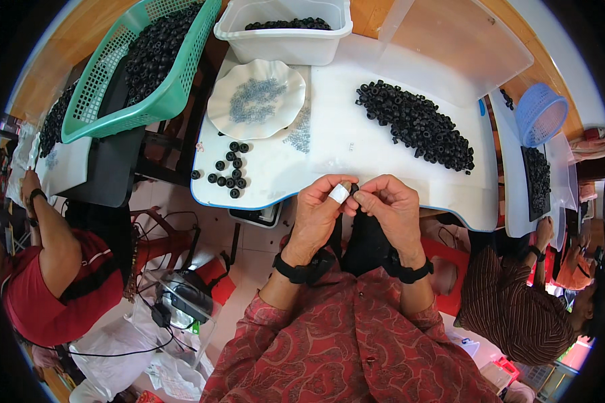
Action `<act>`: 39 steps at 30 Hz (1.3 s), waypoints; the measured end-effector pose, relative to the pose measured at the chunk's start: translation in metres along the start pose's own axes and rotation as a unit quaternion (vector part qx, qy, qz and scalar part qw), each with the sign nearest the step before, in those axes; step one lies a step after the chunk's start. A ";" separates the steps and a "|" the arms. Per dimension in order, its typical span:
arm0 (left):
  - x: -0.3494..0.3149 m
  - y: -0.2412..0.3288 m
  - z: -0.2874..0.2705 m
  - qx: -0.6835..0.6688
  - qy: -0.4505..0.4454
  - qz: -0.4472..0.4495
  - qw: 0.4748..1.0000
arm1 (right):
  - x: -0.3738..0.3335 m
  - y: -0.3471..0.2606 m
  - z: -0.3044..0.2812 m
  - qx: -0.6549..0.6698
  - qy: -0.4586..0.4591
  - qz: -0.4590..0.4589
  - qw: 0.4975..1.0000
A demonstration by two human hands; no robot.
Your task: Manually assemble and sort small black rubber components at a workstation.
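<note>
My left hand [319,207] and my right hand [393,207] meet at the front edge of the white table. Their fingertips pinch a small black ring-like part [354,189], mostly covered by the fingers. White tape [339,193] is wrapped round my left thumb. Beyond my right hand lies a heap of small black hollow parts [417,124]. To the left, several round black pieces [234,181] with holes are scattered near the edge. Behind them a white scalloped plate [292,111] holds many tiny clear pieces [255,101], and more lie beside it.
A white tub [282,50] and a green basket [114,125], both with black parts, stand at the back and left. A clear plastic sheet [457,50] lies at the back right. A blue basket [541,115] stands farther right. People work on both sides.
</note>
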State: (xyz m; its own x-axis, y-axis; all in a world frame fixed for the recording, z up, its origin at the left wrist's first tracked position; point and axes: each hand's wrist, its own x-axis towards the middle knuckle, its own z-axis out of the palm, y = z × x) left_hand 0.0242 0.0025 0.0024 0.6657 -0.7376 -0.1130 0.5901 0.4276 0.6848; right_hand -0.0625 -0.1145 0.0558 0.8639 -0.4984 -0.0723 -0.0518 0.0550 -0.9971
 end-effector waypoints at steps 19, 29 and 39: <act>-0.002 -0.008 -0.008 -0.103 0.014 -0.036 0.994 | -0.001 0.014 0.008 -0.066 0.037 -0.030 0.997; -0.001 -0.005 -0.012 -0.141 0.035 -0.063 0.987 | -0.006 0.006 0.014 -0.247 0.051 -0.212 0.944; -0.004 -0.003 0.000 -0.039 0.039 -0.030 0.998 | -0.008 0.006 0.017 -0.317 0.059 -0.261 0.910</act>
State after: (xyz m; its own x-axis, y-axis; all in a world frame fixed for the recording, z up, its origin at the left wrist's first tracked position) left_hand 0.0198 0.0037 0.0011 0.6597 -0.7216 -0.2100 0.6618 0.4255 0.6172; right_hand -0.0613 -0.0958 0.0506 0.7960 -0.4047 0.4500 0.0393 -0.7074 -0.7057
